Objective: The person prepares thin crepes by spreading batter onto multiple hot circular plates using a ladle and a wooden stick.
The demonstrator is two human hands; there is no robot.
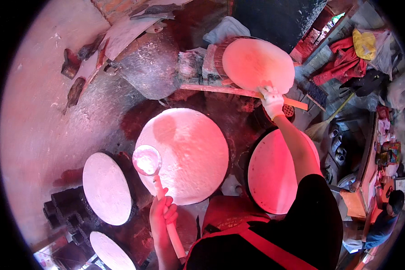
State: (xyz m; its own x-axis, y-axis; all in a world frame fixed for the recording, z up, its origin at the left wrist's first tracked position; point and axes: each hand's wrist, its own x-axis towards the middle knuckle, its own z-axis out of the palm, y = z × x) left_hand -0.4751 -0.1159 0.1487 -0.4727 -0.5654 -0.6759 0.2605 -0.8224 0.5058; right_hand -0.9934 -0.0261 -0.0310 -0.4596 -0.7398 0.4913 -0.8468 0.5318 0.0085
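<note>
My left hand (163,215) grips the long handle of a ladle (147,160). Its round bowl hangs over the left edge of a large round griddle (189,153) covered with a pale white sheet. My right hand (272,100), in a white glove, is stretched forward and holds a long flat wooden stick (220,89). That stick lies under a round pale sheet (258,64) at the far side. A second round pale griddle (274,173) sits to the right, partly hidden by my right arm.
Two smaller round white discs (106,188) (110,252) lie at the lower left beside dark blocks (67,202). A grey dome-shaped lid (150,67) stands behind the griddle. A broom (324,123), red cloths (344,63) and a seated person (387,216) are at the right.
</note>
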